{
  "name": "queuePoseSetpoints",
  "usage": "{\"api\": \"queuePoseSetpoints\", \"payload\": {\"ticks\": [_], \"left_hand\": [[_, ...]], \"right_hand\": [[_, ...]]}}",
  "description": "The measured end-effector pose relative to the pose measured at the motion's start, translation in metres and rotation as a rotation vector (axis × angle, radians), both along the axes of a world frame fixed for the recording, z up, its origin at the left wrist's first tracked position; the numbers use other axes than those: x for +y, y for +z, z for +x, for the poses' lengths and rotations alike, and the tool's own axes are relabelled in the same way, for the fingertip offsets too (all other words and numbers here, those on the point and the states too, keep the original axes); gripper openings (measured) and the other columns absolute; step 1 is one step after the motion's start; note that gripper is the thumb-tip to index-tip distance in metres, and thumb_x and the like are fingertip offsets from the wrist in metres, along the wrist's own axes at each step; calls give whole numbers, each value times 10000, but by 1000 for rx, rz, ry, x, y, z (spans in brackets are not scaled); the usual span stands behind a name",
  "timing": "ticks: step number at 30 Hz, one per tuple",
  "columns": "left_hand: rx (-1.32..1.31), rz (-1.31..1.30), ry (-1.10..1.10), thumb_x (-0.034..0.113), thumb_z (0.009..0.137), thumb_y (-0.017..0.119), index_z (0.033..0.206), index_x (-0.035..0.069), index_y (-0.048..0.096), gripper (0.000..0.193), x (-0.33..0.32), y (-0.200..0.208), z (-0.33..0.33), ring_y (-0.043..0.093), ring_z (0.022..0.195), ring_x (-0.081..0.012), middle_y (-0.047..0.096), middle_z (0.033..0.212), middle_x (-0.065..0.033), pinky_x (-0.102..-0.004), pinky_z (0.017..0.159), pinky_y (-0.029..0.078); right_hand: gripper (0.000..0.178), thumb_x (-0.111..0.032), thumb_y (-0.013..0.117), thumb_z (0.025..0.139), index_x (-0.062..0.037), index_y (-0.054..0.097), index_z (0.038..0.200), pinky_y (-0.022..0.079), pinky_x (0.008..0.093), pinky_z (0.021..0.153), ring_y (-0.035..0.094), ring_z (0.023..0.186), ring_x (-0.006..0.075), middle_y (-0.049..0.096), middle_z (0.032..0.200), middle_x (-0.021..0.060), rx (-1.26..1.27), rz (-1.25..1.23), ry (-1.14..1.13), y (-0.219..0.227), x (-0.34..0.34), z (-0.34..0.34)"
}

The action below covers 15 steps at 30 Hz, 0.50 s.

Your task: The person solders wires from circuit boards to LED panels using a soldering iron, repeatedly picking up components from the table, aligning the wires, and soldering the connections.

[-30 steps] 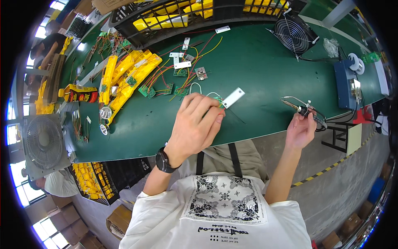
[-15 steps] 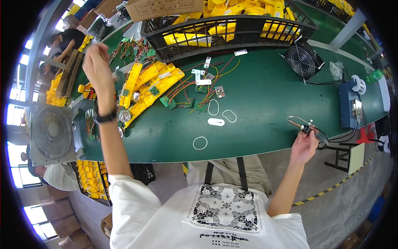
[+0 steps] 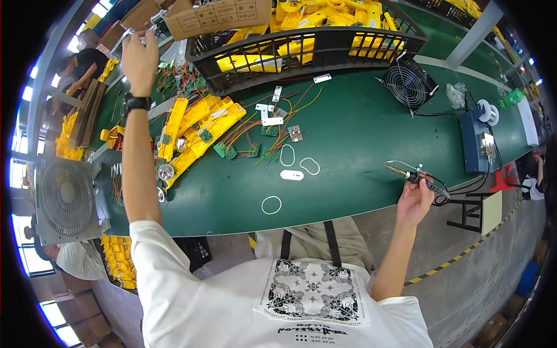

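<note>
At the right front of the bench, my right hand (image 3: pixel 415 203) is closed round the handle of a soldering iron (image 3: pixel 412 176). Its tip points left, and a thin metal tube runs alongside it. My left arm is stretched far out to the back left. The left hand (image 3: pixel 140 62) has its fingers curled over small silvery pieces beside a cardboard box; what they grip is too small to make out. Below that arm lie yellow plastic housings (image 3: pixel 203 133) with round silver reflectors (image 3: pixel 166 172). Green circuit boards (image 3: pixel 269 154) with red and yellow wires lie mid-bench.
White rings (image 3: pixel 271 205) and a white oval plate (image 3: pixel 292 175) lie near the front. A black crate (image 3: pixel 325 61) of yellow parts stands behind, with a cardboard box (image 3: pixel 217 16) on it. To the right are a small black fan (image 3: pixel 404 87) and a blue soldering station (image 3: pixel 477 142).
My left hand has reached farther back, away from the yellow housings, to the silvery pieces. The right hand still holds the soldering iron. The whole view has shifted slightly.
</note>
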<state>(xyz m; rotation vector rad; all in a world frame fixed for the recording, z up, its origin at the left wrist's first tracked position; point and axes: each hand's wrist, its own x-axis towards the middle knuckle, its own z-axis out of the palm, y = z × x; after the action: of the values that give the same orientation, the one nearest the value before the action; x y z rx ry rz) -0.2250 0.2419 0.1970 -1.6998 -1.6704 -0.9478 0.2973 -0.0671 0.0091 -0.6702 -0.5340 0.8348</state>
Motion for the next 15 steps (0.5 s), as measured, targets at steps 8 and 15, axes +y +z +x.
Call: {"api": "queuePoseSetpoints", "payload": {"ticks": [8,15], "left_hand": [[-86,57,-804,73,752,633,848,37,576,117,-95,-54,210,587,685,-231,592,807,-84,-338,632,487],[129,-350,-595,127,810,593,917,24,597,149,-85,-150,275,621,764,-282,624,832,-118,-372,643,506]], "right_hand": [[214,-53,534,892,62,527,1073,434,231,469,522,696,122,585,931,112,31,-18,-18,1,-1,0],[224,-74,557,881,57,530,1061,427,235,469,524,639,119,581,824,97,15,-59,-53,12,-1,-6]]}}
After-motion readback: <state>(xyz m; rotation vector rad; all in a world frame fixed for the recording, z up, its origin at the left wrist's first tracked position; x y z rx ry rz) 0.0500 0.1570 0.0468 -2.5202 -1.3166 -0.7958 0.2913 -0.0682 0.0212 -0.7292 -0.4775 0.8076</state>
